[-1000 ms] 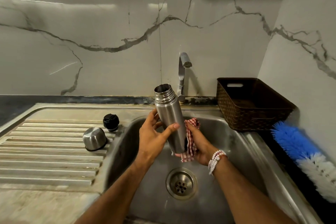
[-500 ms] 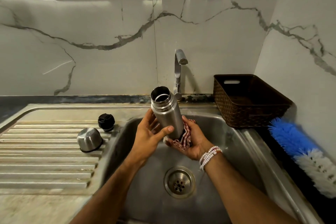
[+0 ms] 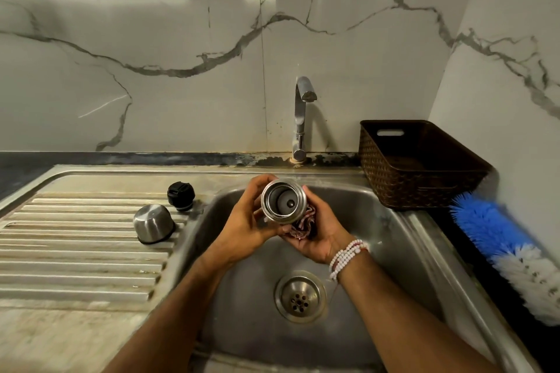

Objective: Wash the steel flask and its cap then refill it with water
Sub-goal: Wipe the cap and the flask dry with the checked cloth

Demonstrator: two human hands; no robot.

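On the drainer (image 3: 75,239) the cup (image 3: 154,222) and black stopper (image 3: 181,195) lie where they were, apart from the flask. Over the sink (image 3: 378,236), the left hand (image 3: 242,221) curls round the flask (image 3: 283,201), which has tipped from near upright until its open mouth faces the camera. The right hand (image 3: 321,236) grips a checked cloth (image 3: 300,227) against its lower body. The tap (image 3: 301,118) shows no stream. This is probably an inside check, with refilling yet to come.

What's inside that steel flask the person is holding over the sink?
The steel flask tips its open mouth toward the camera: inside show only grey metal walls and a small dark spot deep down. Whether any water sits there cannot be told.
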